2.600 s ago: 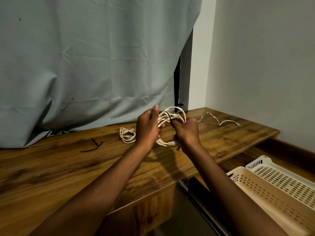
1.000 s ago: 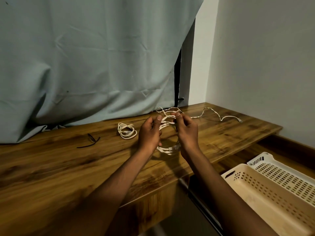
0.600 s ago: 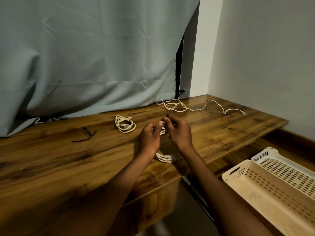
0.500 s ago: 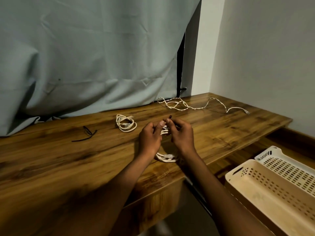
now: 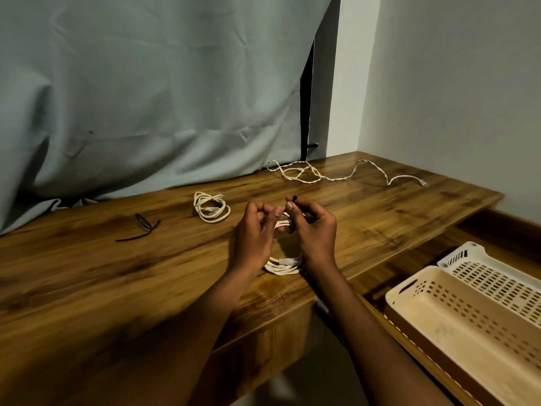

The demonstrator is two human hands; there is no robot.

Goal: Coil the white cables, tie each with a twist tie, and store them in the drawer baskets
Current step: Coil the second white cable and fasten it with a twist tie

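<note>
A coiled white cable (image 5: 283, 264) stands on edge on the wooden desk (image 5: 380, 218), held between my two hands. My left hand (image 5: 255, 232) grips the coil's top strands. My right hand (image 5: 314, 228) pinches the black twist tie (image 5: 294, 197), whose tip pokes up above my fingers. Another coiled white cable (image 5: 211, 207) lies flat further back on the left. An uncoiled white cable (image 5: 336, 174) sprawls along the desk's back right. Spare black twist ties (image 5: 143, 227) lie on the left.
A beige perforated basket (image 5: 456, 315) and a white one (image 5: 497, 276) sit in the open drawer at the lower right. A grey-blue curtain (image 5: 146, 98) hangs behind the desk and a white wall (image 5: 453, 83) closes the right side.
The coil has come down from mid-air onto the desk. My hands have shifted from gripping the whole coil to working the black tie at its top. The view has tilted down.
</note>
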